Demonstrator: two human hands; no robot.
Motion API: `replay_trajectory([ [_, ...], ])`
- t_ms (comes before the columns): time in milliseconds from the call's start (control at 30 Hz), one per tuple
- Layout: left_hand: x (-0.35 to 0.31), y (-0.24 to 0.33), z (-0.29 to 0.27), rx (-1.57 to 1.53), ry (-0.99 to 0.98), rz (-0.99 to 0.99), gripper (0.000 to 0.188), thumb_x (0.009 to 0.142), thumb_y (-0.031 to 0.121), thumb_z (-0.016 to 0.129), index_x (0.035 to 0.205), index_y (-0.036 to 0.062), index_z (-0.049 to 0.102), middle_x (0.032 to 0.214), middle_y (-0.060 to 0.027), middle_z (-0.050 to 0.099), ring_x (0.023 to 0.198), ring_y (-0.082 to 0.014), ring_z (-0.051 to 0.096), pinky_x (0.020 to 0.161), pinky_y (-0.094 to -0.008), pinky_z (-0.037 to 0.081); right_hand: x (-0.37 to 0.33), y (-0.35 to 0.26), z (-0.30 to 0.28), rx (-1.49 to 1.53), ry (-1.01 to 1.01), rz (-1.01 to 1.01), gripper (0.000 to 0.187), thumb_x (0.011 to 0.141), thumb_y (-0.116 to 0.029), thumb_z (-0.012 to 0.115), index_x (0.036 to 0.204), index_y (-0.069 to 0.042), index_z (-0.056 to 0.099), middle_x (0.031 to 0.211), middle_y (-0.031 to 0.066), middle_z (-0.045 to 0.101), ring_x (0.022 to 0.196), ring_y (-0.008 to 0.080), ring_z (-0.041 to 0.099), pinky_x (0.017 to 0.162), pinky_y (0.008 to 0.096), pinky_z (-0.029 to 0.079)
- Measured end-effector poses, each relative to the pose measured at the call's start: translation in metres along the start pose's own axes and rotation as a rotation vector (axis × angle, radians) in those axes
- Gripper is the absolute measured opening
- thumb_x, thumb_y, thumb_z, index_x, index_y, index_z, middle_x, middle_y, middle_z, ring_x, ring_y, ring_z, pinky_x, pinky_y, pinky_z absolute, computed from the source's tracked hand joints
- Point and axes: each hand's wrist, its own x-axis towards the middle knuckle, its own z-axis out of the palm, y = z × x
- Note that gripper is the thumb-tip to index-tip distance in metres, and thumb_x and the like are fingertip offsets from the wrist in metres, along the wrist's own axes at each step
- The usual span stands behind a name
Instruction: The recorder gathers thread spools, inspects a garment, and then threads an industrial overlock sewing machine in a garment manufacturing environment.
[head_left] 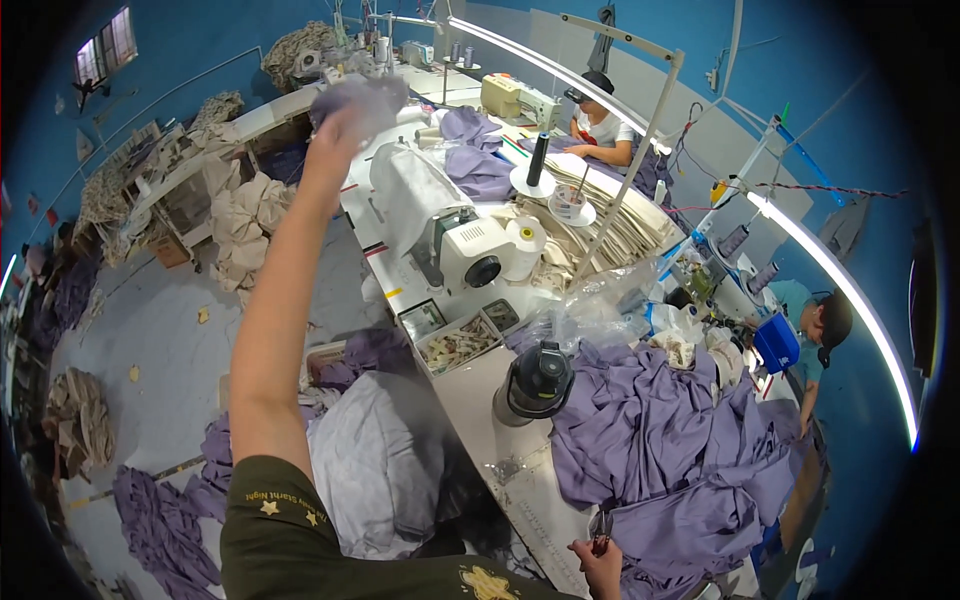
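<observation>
My left arm stretches far forward and up, and my left hand (335, 125) grips a blurred piece of pale lilac fabric (368, 98) above the far end of the white sewing machine (440, 220). My right hand (598, 562) sits low at the table's near edge, fingers closed around small dark snips (602, 528), touching the edge of a big heap of purple fabric (660, 450). A black-lidded grey cup (535, 385) stands on the table beside the heap.
Trays of small parts (460, 340) lie by the machine. Thread cones (538, 160), stacked beige pieces (610, 235) and a clear plastic bag (600, 300) sit behind. Two other people work at tables to the right. Fabric piles lie on the floor (160, 380) at left.
</observation>
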Motion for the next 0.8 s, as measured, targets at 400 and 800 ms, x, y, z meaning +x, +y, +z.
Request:
replay_trajectory([
  [400, -0.367, -0.02, 0.113, -0.243, -0.25, -0.348, 0.016, 0.093, 0.015, 0.055, 0.103, 0.0057, 0.064, 0.092, -0.0012, 0.065, 0.077, -0.0085, 0.057, 0.072, -0.0229, 0.046, -0.04, 0.031, -0.018, 0.327, -0.171, -0.029, 0.025, 0.09, -0.017, 0.063, 0.07, -0.004, 0.056, 0.067, 0.0038, 0.064, 0.05, 0.0045, 0.046, 0.047, 0.0218, 0.038],
  [800, -0.686, 0.099, 0.276, 0.107, -1.333, -0.069, 0.022, 0.087, 0.014, 0.062, 0.107, 0.0078, 0.069, 0.081, -0.0096, 0.068, 0.075, -0.0274, 0.064, 0.073, -0.0348, 0.05, -0.163, 0.181, -0.148, 0.45, -0.014, -0.196, 0.028, 0.096, -0.029, 0.055, 0.095, -0.006, 0.07, 0.074, -0.0007, 0.065, 0.058, 0.0061, 0.053, 0.054, 0.0235, 0.043],
])
